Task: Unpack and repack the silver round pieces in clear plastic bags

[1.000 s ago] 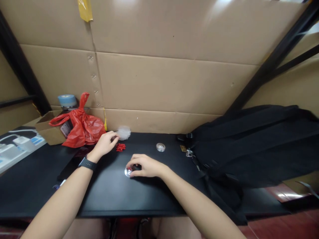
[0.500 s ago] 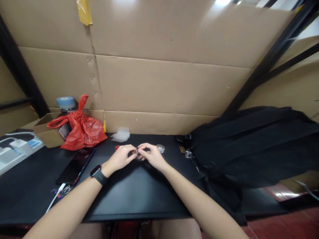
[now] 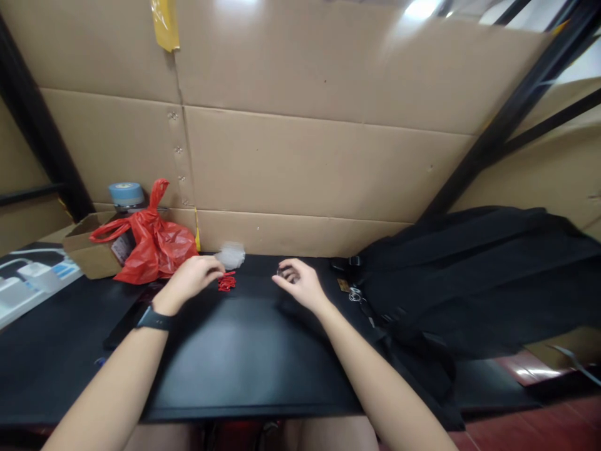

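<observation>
My left hand (image 3: 195,279) is at the far left of the desk's middle, its thumb and fingers pinched at the edge of a small heap of red strings (image 3: 226,284). One red strand reaches up to the fingertips. My right hand (image 3: 300,285) is curled, with thumb and fingers around a small shiny ring-like piece (image 3: 280,272), too small to make out well. The hands are well apart. Just behind the red strings lies a stack of clear plastic bags (image 3: 231,256). A smartwatch (image 3: 154,318) is on my left wrist.
A red plastic bag (image 3: 157,244), a cardboard box (image 3: 94,254) and a power strip (image 3: 42,285) stand at the left. A phone (image 3: 124,319) lies partly under my left arm. A black backpack (image 3: 474,282) with keys (image 3: 355,294) fills the right. Cardboard (image 3: 300,163) walls the back.
My hands, together at the small piece before, have parted. The left moved left to the red strings, uncovering them; the right moved slightly right with the piece, now hiding the clear round thing.
</observation>
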`<action>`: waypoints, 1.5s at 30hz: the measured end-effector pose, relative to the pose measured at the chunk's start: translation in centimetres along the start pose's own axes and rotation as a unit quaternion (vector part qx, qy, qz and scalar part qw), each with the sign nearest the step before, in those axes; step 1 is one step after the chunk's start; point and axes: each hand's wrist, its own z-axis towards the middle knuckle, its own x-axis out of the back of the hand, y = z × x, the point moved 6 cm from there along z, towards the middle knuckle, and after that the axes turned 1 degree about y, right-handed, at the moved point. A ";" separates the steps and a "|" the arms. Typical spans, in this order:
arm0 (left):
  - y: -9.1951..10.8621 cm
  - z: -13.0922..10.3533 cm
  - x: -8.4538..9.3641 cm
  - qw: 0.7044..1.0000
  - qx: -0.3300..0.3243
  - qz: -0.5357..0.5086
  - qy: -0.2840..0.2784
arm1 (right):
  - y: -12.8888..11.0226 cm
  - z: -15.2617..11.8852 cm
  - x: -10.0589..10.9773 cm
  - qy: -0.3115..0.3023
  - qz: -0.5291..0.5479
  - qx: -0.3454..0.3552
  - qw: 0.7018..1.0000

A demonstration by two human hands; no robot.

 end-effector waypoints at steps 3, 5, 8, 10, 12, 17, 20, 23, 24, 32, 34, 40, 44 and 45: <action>-2.7 -0.5 0.6 1.000 0.016 -0.005 0.007 | 2.0 0.9 3.9 0.053 -0.090 0.010 0.994; -3.3 -0.6 0.0 1.000 0.018 -0.012 -0.006 | 3.7 1.2 5.6 0.045 -0.137 -0.014 0.989; -3.2 -0.5 -1.2 0.999 0.023 -0.016 -0.015 | 5.8 1.2 6.6 -0.004 -0.184 -0.055 0.981; -2.9 -0.4 -1.7 0.999 0.026 -0.016 -0.017 | 6.5 1.0 6.5 -0.036 -0.185 -0.067 0.980; -2.8 -0.3 -2.1 0.999 0.027 -0.013 -0.020 | 6.8 0.9 6.2 -0.057 -0.169 -0.072 0.981; -3.2 -0.4 -2.4 0.999 0.025 -0.014 -0.021 | 6.6 0.8 5.3 -0.099 -0.138 -0.059 0.984; -3.4 -0.5 -2.1 0.999 0.041 -0.030 -0.004 | 6.8 0.7 4.8 -0.114 -0.122 -0.058 0.984; -3.2 -0.6 -1.7 0.996 0.067 -0.054 0.026 | 7.4 0.6 4.5 -0.120 -0.115 -0.066 0.984; -3.1 -0.7 -1.5 0.994 0.074 -0.059 0.046 | 7.6 0.5 4.3 -0.125 -0.113 -0.066 0.983; -3.7 -1.8 -1.0 0.975 0.125 -0.046 0.180 | 9.4 -0.5 3.8 -0.118 -0.038 -0.082 0.989; -4.0 -2.4 -0.8 0.971 0.134 -0.035 0.196 | 9.6 -0.8 3.7 -0.100 -0.053 -0.085 0.990; -3.7 -4.7 -0.3 0.959 0.169 -0.019 0.228 | 8.0 -1.4 3.6 -0.077 -0.148 -0.088 0.982; -2.1 -6.0 -0.7 0.963 0.153 0.013 0.222 | 6.8 -0.9 3.7 -0.105 -0.218 -0.105 0.965; -1.5 -6.3 -0.8 0.964 0.149 0.021 0.218 | 6.6 -0.8 3.7 -0.113 -0.235 -0.113 0.959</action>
